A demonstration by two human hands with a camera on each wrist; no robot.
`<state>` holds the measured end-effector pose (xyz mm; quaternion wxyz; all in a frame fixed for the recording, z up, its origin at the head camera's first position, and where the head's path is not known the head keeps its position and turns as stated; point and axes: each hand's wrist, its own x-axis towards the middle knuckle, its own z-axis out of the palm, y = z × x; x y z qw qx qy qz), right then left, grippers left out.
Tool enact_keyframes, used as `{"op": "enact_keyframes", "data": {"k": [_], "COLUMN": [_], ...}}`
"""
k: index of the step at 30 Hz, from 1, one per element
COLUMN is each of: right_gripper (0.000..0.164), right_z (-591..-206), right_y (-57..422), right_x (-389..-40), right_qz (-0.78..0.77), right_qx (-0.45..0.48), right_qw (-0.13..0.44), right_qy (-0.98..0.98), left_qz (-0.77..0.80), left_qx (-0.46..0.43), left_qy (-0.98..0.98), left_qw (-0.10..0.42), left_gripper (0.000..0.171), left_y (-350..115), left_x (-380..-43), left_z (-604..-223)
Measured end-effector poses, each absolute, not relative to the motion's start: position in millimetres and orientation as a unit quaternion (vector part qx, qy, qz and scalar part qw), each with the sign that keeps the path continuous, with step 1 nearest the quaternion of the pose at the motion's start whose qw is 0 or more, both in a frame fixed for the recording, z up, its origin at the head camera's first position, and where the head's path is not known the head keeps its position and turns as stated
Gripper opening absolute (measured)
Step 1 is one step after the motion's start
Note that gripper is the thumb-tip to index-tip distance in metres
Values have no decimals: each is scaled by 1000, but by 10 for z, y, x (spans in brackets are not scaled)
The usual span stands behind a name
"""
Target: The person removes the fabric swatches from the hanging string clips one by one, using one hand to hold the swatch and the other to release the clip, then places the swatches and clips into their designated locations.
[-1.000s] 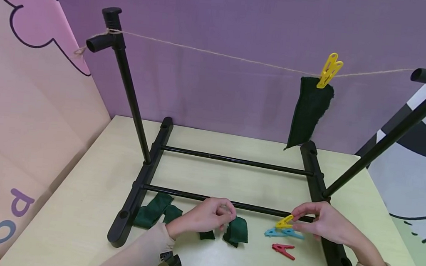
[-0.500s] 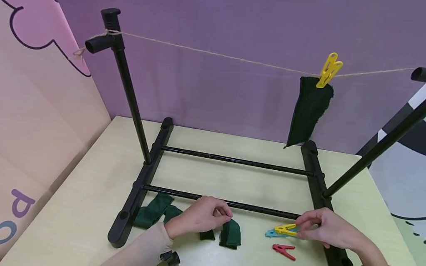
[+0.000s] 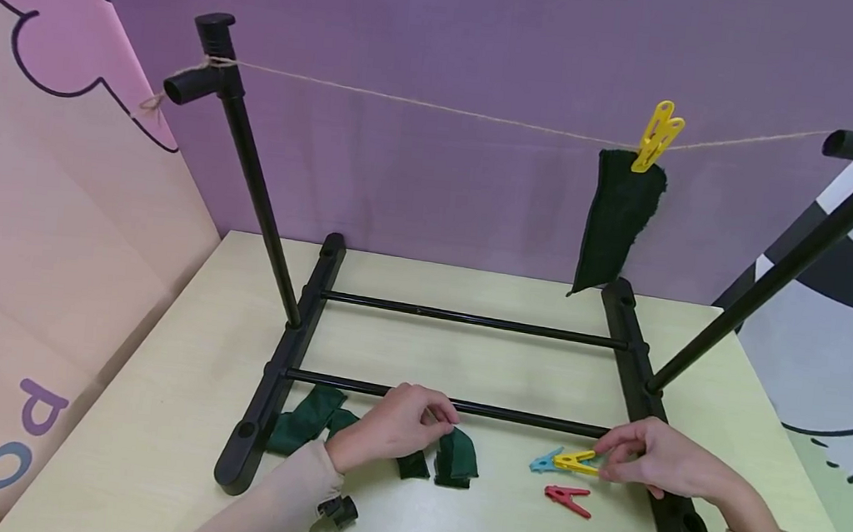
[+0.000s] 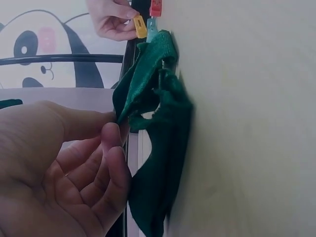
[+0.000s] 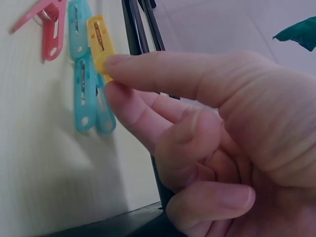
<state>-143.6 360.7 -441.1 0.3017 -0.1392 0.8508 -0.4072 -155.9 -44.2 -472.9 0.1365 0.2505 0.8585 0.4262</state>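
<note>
My left hand (image 3: 399, 422) pinches the upper end of a dark green cloth piece (image 3: 456, 459) between thumb and index finger, low over the tabletop. In the left wrist view this cloth (image 4: 148, 74) droops from the fingertips, with more green fabric (image 4: 165, 163) behind it. The right hand (image 3: 655, 455) pinches one end of a yellow clothespin (image 3: 575, 461) with thumb and index finger. Right by it on the table lie a light blue clothespin (image 3: 546, 461) and a red clothespin (image 3: 568, 500). The right wrist view shows the yellow clothespin (image 5: 100, 42) overlapping the blue plastic.
Above, a twine line (image 3: 424, 103) spans a black stand (image 3: 255, 194). A second yellow clothespin (image 3: 659, 138) holds a hanging green cloth (image 3: 618, 223) on it. Other green cloth pieces (image 3: 305, 423) lie at the stand's left foot. The front crossbar (image 3: 520, 417) runs just beyond both hands.
The right hand has shifted slightly right and nearer, turning the yellow clothespin flatter. My left hand has drifted left with the cloth.
</note>
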Motion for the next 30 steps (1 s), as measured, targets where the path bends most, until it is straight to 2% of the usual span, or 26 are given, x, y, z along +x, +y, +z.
{"op": "enact_keyframes", "data": {"k": [18,30], "right_gripper": [38,38], "right_z": [-4402,-4164], "right_y": [3606,3545], "right_x": [-1482,-1507], "right_qz": [-405,-396], "right_qx": [-140,-144], "right_qw": [306,256], "right_qy": [850,870], "left_qz": [391,439], "left_qx": [234,241], "left_qy": [885,858], "left_qw": [98,111], "left_gripper": [11,11], "left_y": [-542,-539], "left_x": [-1626,-1673], "left_z": [-4637,-4531]}}
